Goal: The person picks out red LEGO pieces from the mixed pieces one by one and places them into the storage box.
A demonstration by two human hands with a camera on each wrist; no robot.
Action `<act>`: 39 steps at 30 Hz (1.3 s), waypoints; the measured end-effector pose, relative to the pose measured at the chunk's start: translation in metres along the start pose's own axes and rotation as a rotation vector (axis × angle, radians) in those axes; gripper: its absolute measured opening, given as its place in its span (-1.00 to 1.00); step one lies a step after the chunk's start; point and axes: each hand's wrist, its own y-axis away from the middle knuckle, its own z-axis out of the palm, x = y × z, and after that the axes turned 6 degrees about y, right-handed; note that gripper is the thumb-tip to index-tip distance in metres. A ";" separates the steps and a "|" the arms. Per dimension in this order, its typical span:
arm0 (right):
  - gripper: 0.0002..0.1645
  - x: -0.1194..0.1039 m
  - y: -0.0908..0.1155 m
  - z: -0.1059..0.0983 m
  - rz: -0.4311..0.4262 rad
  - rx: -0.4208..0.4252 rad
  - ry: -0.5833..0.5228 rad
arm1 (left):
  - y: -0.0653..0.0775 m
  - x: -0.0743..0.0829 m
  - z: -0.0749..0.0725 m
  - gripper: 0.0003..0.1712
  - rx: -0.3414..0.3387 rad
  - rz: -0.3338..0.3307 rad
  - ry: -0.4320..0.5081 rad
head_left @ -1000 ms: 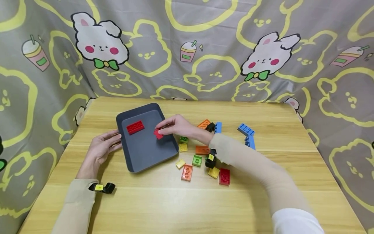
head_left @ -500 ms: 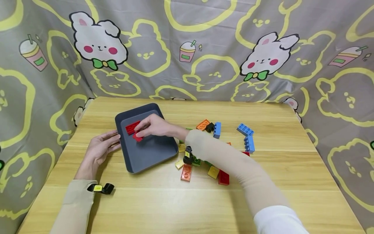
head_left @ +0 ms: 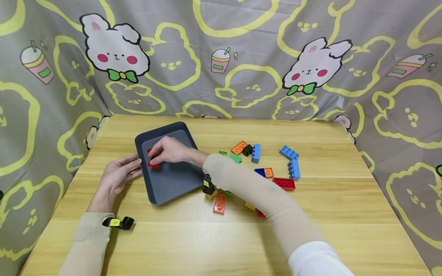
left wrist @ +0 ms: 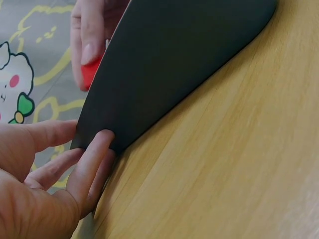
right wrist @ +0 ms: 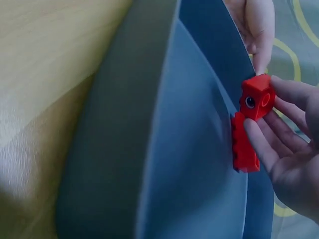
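Two bare hands work at a grey tray (head_left: 172,180) in the head view; the tray sits askew on a wooden table (head_left: 193,241). The right hand (head_left: 169,148) reaches inside the tray and grasps a small red block (head_left: 154,165) near the left wall, with only part of the block showing past the fingers. The left hand (head_left: 119,172) lies outside that wall, not clenched, its fingers extended against it. To the right of the tray, an orange block (head_left: 239,147) and a black block (head_left: 247,150) lie close together.

Left wrist view: the straight fingers of the left hand touch the tray, seen here from its dark outer side. Beyond the upper edge, the right hand and a patch of the red block are partly visible.

Right wrist view: thumb and fingertips pinch the small red block. Its body is bright red and boxy, with a round black-and-white eye on one face and a ring on the adjacent face. A longer red block (right wrist: 244,149), knobbed along one side, is just beside it in the tray; whether the two touch cannot be told
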 end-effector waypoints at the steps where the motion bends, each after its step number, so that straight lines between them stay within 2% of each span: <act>1: -0.64 -0.001 -0.001 0.002 0.004 0.000 0.011 | 0.000 0.000 0.000 -0.75 -0.001 0.000 0.000; 10: -0.66 -0.001 -0.003 0.012 0.037 -0.008 0.063 | 0.001 0.000 0.000 -0.55 0.005 0.002 -0.011; 14: -0.62 0.002 0.000 0.010 0.023 -0.005 -0.010 | 0.002 0.001 0.001 -0.44 0.009 -0.001 -0.017; 20: -0.54 0.012 0.013 0.000 0.003 -0.003 -0.175 | 0.002 0.002 0.003 -0.11 0.022 -0.017 -0.033; 26: -0.47 0.022 0.036 -0.016 -0.030 0.009 -0.332 | 0.000 0.001 0.004 -0.06 0.040 -0.014 -0.041; 31: -0.47 0.031 0.062 -0.031 -0.046 0.057 -0.437 | -0.001 0.001 0.003 -0.10 0.040 -0.006 -0.043; 39: -0.49 0.050 0.109 -0.057 -0.054 0.135 -0.515 | -0.001 0.001 0.002 -0.10 0.040 -0.007 -0.045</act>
